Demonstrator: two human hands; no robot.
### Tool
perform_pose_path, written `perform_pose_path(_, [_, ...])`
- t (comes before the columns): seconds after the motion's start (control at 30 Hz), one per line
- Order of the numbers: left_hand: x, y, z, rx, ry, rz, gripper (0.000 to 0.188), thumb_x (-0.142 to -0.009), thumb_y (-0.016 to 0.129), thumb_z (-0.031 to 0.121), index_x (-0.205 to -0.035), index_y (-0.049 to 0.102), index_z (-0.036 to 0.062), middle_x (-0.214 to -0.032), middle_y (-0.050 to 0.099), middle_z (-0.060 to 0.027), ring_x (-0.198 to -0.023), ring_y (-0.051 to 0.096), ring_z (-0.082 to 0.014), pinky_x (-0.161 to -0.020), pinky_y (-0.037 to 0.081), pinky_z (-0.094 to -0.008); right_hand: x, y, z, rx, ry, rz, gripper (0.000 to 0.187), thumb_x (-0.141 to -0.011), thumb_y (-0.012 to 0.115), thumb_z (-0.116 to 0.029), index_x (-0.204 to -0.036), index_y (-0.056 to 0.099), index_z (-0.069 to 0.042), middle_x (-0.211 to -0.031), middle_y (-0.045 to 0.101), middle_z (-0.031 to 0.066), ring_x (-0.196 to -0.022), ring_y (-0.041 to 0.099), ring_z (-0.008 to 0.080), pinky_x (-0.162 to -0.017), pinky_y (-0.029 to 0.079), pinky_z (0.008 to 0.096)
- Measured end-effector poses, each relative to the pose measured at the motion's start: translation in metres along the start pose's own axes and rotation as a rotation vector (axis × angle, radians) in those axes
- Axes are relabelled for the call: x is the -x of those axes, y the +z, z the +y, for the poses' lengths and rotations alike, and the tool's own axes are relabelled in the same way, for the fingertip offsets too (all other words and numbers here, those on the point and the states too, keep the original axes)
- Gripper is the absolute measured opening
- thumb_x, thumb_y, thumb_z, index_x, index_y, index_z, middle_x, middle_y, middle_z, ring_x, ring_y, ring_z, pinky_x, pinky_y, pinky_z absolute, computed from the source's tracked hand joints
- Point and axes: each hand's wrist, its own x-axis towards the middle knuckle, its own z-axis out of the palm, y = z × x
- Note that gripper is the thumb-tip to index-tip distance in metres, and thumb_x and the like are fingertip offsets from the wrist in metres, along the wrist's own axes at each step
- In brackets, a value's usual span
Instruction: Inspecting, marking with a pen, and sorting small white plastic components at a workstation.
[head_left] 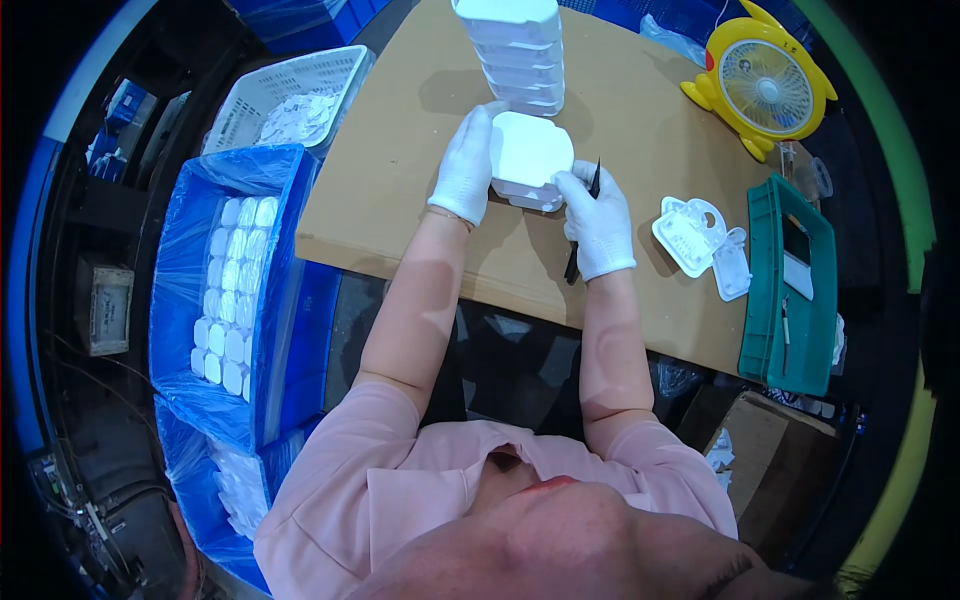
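Both my hands wear white gloves. My left hand presses its closed fingers against the left side of a short stack of white plastic cases with rounded corners. On the stack's right, my right hand has its thumb at the top case's edge. A slim black pen-like tool is gripped in that same hand, its pointed end sticking up past the fingers. Just beyond stands a taller stack of matching white cases. To the right of my right hand lie white molded plastic parts, one with a ring-shaped end.
The brown tabletop carries a yellow character-shaped fan at far right and a green tray at its right edge. Left of the table are a white basket and a blue plastic-lined crate with rows of white cases.
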Motion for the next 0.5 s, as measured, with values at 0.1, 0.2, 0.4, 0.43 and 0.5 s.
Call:
perform_pose_path(0.1, [0.0,0.001,0.0,0.02,-0.029,-0.002,0.052,-0.101,0.031,0.039,-0.125,0.057,0.001,-0.125,0.057,-0.0113,-0.116,0.051,-0.0205,-0.101,0.038,-0.0319,0.001,0.0,-0.001,0.009,-0.014,-0.005,0.026,-0.084,0.07,-0.018,-0.102,0.059,-0.003,-0.068,0.05,-0.0045,-0.045,0.034,0.0011,-0.039,0.024,0.0191])
perform_pose_path(0.2, [-0.002,0.001,-0.001,0.06,-0.039,-0.018,0.061,-0.102,0.026,0.048,-0.124,0.056,-0.0006,-0.12,0.06,-0.011,-0.113,0.054,-0.021,-0.1,0.039,-0.0325,-0.001,-0.001,0.003,0.019,-0.039,-0.016,0.028,-0.083,0.071,-0.018,-0.102,0.059,-0.003,-0.071,0.051,-0.0033,-0.046,0.035,0.0013,-0.04,0.024,0.0192])
perform_pose_path(0.4, [0.005,0.007,0.005,0.172,-0.085,0.032,0.081,-0.097,0.015,0.065,-0.126,0.051,-0.0016,-0.117,0.062,-0.0119,-0.111,0.057,-0.0205,-0.099,0.043,-0.033,-0.002,-0.003,0.005,0.059,-0.064,-0.014,0.029,-0.081,0.073,-0.017,-0.101,0.059,-0.002,-0.073,0.052,-0.0034,-0.048,0.036,0.0014,-0.04,0.025,0.0191])
perform_pose_path(0.43, [0.005,0.007,0.005,0.171,-0.084,0.033,0.081,-0.097,0.015,0.065,-0.126,0.051,-0.0016,-0.117,0.062,-0.0119,-0.111,0.057,-0.0205,-0.099,0.043,-0.033,-0.002,-0.003,0.006,0.07,-0.069,-0.011,0.029,-0.08,0.073,-0.017,-0.101,0.059,-0.002,-0.073,0.052,-0.0035,-0.048,0.036,0.0014,-0.04,0.025,0.019])
perform_pose_path(0.5, [0.007,0.009,0.008,0.168,-0.092,0.042,0.083,-0.096,0.013,0.067,-0.125,0.052,-0.0008,-0.117,0.062,-0.0118,-0.11,0.058,-0.0205,-0.099,0.043,-0.0333,-0.003,-0.003,0.006,0.081,-0.071,-0.01,0.03,-0.08,0.073,-0.018,-0.101,0.059,-0.002,-0.073,0.051,-0.0036,-0.048,0.036,0.0013,-0.04,0.025,0.019])
